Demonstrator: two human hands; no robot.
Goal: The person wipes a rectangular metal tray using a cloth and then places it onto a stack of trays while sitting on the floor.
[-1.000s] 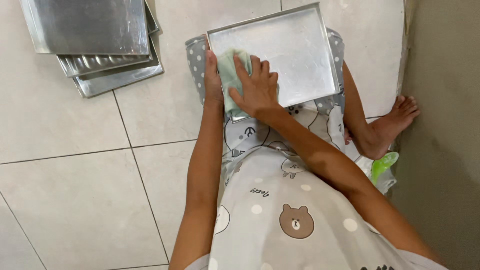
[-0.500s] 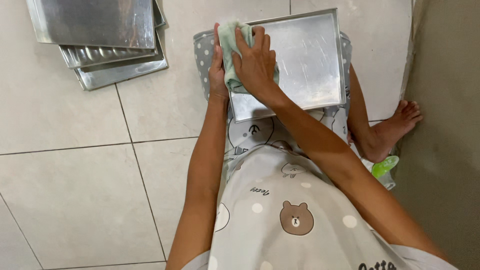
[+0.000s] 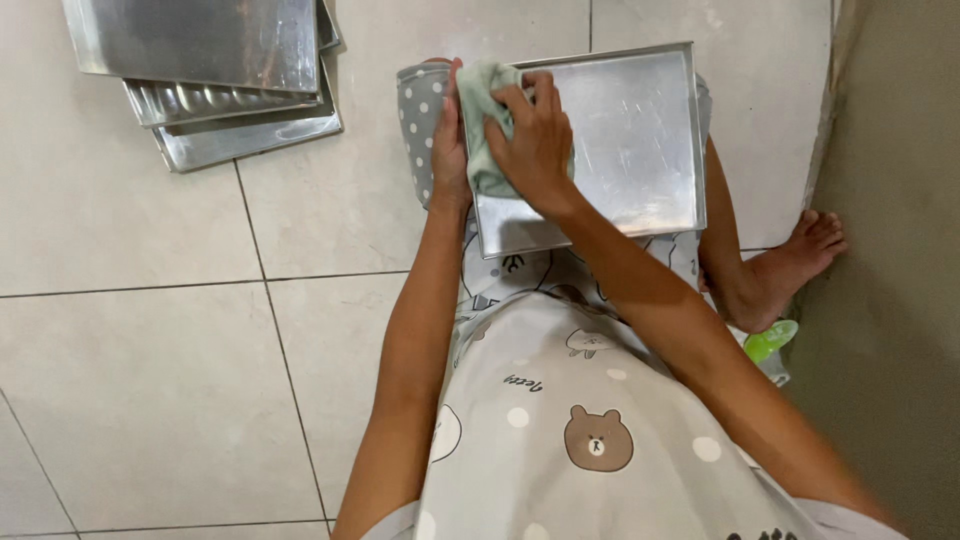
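Note:
A square metal baking tray (image 3: 640, 130) rests on my lap, tilted slightly. My right hand (image 3: 535, 145) presses a pale green cloth (image 3: 480, 120) against the tray's left part. My left hand (image 3: 448, 140) grips the tray's left edge, partly hidden behind the cloth and my right hand. I sit on the tiled floor in grey dotted clothes with a bear print.
A stack of several metal trays (image 3: 215, 80) lies on the floor at the upper left. My bare foot (image 3: 790, 265) rests at the right near a wall (image 3: 900, 250). A small green object (image 3: 770, 340) lies beside my leg.
My right hand has slid the cloth up the tray's left side, towards its far left corner. The view has shifted slightly, and the left hand keeps its hold.

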